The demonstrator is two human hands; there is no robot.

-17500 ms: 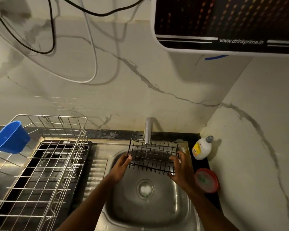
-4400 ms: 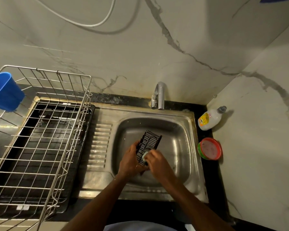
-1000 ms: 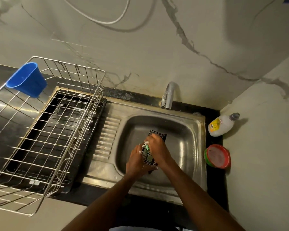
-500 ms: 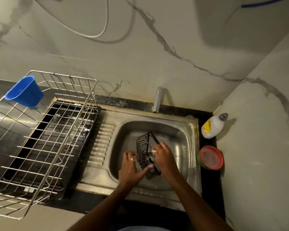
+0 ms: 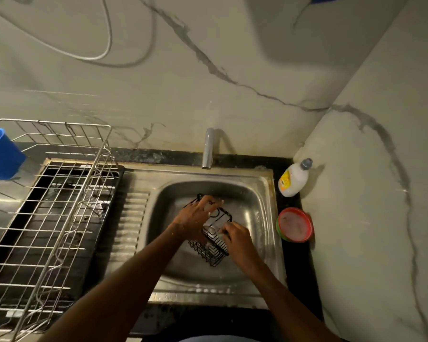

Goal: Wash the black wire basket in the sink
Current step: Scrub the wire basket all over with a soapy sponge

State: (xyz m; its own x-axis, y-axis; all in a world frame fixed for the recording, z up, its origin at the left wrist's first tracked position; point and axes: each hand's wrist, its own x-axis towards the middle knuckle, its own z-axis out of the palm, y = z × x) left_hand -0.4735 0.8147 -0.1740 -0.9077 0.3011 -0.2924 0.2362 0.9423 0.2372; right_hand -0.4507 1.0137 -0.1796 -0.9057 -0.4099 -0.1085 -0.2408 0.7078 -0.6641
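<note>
— Where is the black wire basket (image 5: 209, 236) right now?

— Inside the steel sink (image 5: 262, 193), held above the bowl's floor, tilted so its open side faces up and toward the back wall. One corner points down at the near edge of the bowl.

— And the hands?

— The left hand (image 5: 195, 218) lies over the basket's far left rim, fingers curled onto the wires, so its grip is holding the basket. The right hand (image 5: 237, 239) is at the basket's near right side with its fingers bent in against the wires. Something small and pale sits just by its fingertips (too blurred to name), and I cannot tell whether that hand's grip is closed on the wires, on the pale thing, or only pressing.

— Is the water on?

— The tap (image 5: 208, 148) stands at the back of the sink, behind the basket. I cannot make out a stream.

— What else is on the surface?

— To the right of the sink, a white bottle (image 5: 294, 178) with a yellow label and a grey cap stands in the corner, and nearer the person sits a red-rimmed round container (image 5: 295, 224). To the left, a metal dish rack (image 5: 50, 213) rests over a dark tray, with a blue cup (image 5: 1, 154) hung on its far left edge.
</note>
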